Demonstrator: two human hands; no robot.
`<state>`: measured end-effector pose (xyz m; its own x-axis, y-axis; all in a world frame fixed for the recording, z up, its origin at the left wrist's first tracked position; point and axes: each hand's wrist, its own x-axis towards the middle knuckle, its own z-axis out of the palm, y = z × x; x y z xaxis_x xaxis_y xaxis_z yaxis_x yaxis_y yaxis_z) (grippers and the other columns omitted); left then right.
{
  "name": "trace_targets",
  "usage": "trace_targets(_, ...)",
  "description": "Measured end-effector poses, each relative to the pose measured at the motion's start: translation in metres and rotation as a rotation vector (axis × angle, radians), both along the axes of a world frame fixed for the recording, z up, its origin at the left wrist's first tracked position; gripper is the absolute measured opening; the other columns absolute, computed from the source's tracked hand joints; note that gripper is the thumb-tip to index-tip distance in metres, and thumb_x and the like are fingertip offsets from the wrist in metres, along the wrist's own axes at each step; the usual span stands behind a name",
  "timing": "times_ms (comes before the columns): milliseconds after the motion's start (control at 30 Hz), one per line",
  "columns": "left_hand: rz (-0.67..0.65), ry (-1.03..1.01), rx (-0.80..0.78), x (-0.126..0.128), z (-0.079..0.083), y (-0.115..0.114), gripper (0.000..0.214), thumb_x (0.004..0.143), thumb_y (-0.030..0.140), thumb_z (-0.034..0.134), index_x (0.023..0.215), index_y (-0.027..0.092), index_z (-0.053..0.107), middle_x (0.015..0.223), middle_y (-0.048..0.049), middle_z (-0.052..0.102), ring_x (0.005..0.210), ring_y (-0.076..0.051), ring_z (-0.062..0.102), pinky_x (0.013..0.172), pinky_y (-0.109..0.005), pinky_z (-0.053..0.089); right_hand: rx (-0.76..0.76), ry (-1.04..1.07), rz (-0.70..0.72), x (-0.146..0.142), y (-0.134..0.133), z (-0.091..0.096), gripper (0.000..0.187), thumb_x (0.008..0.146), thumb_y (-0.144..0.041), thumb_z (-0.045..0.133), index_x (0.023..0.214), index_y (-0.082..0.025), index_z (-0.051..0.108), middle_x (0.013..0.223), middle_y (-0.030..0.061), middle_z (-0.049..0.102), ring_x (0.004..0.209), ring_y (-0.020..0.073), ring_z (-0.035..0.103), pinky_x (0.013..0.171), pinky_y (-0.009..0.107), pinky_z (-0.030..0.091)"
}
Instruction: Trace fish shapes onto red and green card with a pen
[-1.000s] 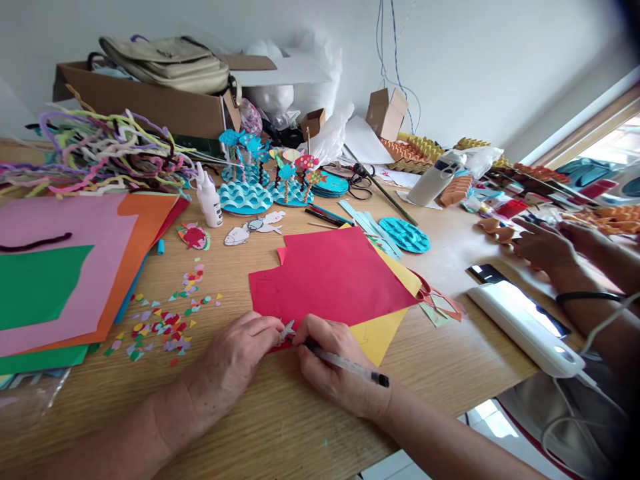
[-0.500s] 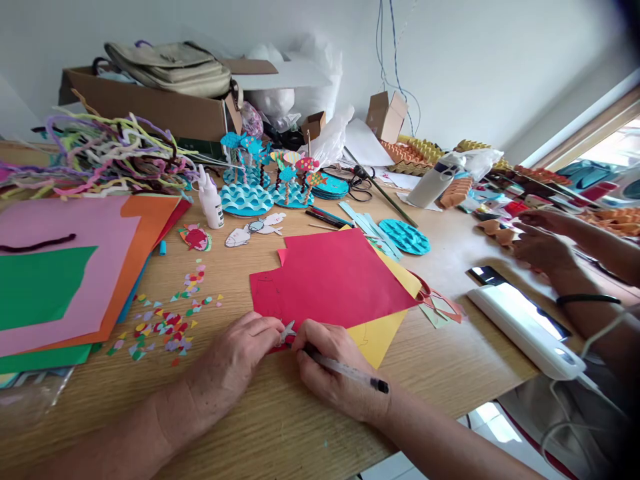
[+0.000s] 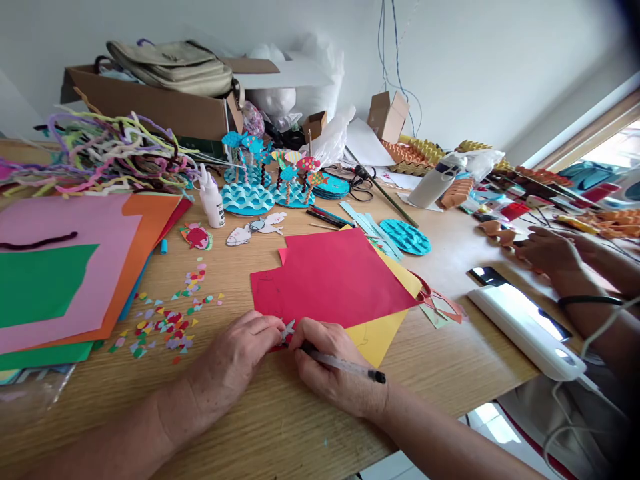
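Observation:
My left hand (image 3: 235, 360) rests on the wooden table (image 3: 450, 360) with its fingers curled, pinning a small grey paper cut-out (image 3: 288, 329) against the near corner of a red paper sheet (image 3: 330, 277). My right hand (image 3: 330, 363) is closed round a clear pen (image 3: 345, 365), its tip down beside the cut-out on the red sheet. A yellow sheet (image 3: 380, 330) lies under the red one.
Coloured paper scraps (image 3: 165, 323) lie to the left beside stacked sheets (image 3: 65, 267). A glue bottle (image 3: 213, 200), blue wave models with paper fish (image 3: 265, 183), pipe cleaners (image 3: 100, 153) and a cardboard box (image 3: 150, 100) stand behind. Another person's hands (image 3: 550, 250) work at the right near a white device (image 3: 525, 327).
My hands have hardly moved; the pen has tilted slightly. The other person's hands at the right have shifted among the paper pieces.

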<state>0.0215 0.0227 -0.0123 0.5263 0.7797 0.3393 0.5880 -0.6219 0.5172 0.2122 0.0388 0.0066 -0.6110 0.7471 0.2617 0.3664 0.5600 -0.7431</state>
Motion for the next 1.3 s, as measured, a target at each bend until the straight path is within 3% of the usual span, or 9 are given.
trace_targets(533,0.009,0.031,0.039,-0.0015,-0.0005,0.0005,0.037,0.083,-0.002,0.033,0.097,0.020,0.058,0.102,-0.0018,0.066,0.095,-0.016,0.059,0.085,-0.027,0.050,-0.029,-0.025,-0.089,0.0021,0.0006,0.0019,0.014,0.069,-0.009,0.044,0.074,-0.022,0.046,0.057,-0.0066,0.043,0.048,0.0098,0.038,0.049,0.020,0.029)
trace_targets(1300,0.003,0.008,-0.027,-0.0012,0.0004,0.0005,0.030,0.087,0.001,0.038,0.096,0.020,0.058,0.100,-0.0024,0.065,0.094,-0.016,0.058,0.083,-0.028,0.050,-0.029,-0.031,-0.005,-0.0003,0.0002,0.0012,0.014,0.067,-0.009,0.042,0.072,-0.022,0.041,0.061,-0.0049,0.045,0.051,0.0104,0.039,0.051,0.021,0.032)
